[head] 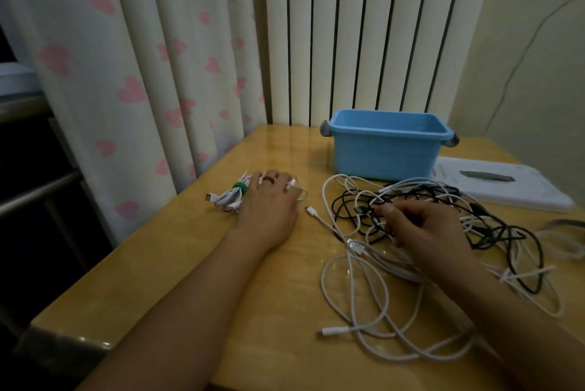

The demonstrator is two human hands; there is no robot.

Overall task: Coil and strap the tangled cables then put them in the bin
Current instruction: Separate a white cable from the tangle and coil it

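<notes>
Left hand [269, 200] lies flat, fingers spread, on a strapped bundle [231, 197] of white cable with a green strap [240, 189], near the left edge of the tabletop [158, 264]; bundle's long axis runs roughly left-right, one plug poking toward that edge. Right hand [421, 229] sits on the tangled cables [411, 232], fingers curled, seemingly pinching a black strand, though the exact grip is hard to make out. Tangle is a loose mix of white and black cords over the right half of the tabletop, white loops trailing to the near edge, plug ends free at several spots. Blue bin [389, 143] stands toward the far edge, behind the tangle and to the far right of the bundle, nothing visible inside from here. Key relation: the bundle is under the left hand, so that hand is the nearer one to carry it, and the bin lies away and to the right of it; probably the next move is lift and drop in. A white board [506, 185] lies just right of the bin. Tabletop is glossy yellow wood. Heart-print curtain [126, 74] to the left, ribbed radiator [348, 26] behind.
</notes>
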